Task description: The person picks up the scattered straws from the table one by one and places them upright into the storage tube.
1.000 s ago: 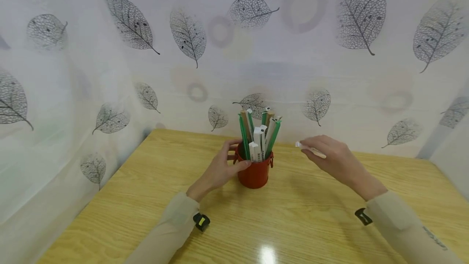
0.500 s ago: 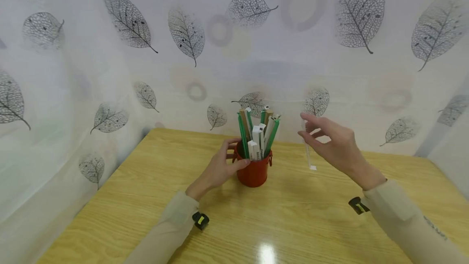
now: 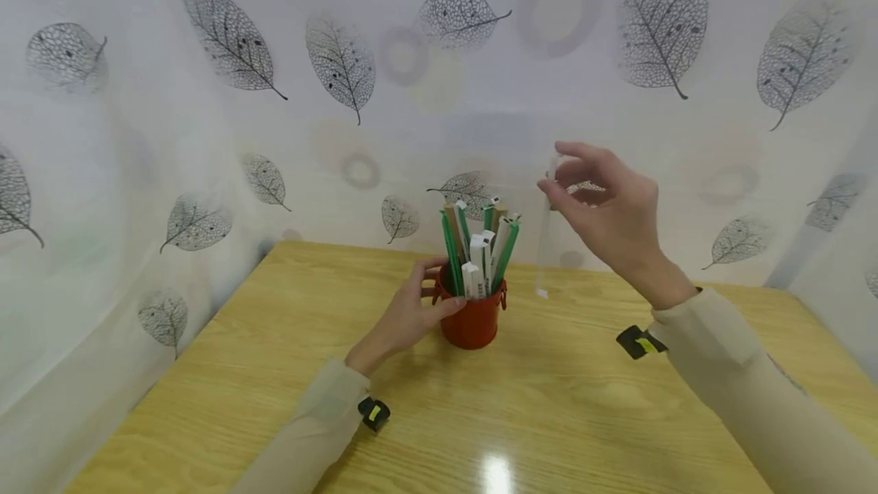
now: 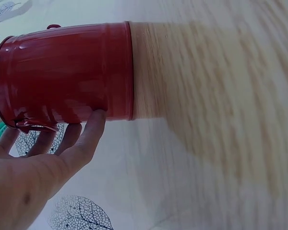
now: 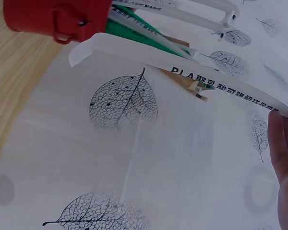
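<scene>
A small red bucket point(image 3: 473, 328) stands upright on the wooden table, filled with several paper-wrapped straws point(image 3: 506, 256) in white, green and brown. My left hand point(image 3: 406, 317) grips the bucket's left side, thumb at the front rim and fingers behind. In the left wrist view those fingers lie along the red wall of the bucket point(image 4: 62, 72). Right of the bucket and above the table, my right hand point(image 3: 609, 208) pinches one white wrapped straw point(image 3: 545, 246) by its top end. The straw hangs down apart from the bucket; dark print marks its white wrapper point(image 5: 149, 55) in the right wrist view.
Behind the wooden table point(image 3: 274, 372) hangs a pale cloth point(image 3: 507, 97) with a leaf print, also covering the left side. A metal ring handle point(image 5: 62, 31) sticks out from the bucket's side. Bands with small black devices point(image 3: 373, 413) sit on both wrists.
My right hand has risen and shifted slightly left, turning the wrapped straw from nearly level to hanging upright. The left hand stays on the bucket, which has not visibly moved on the table.
</scene>
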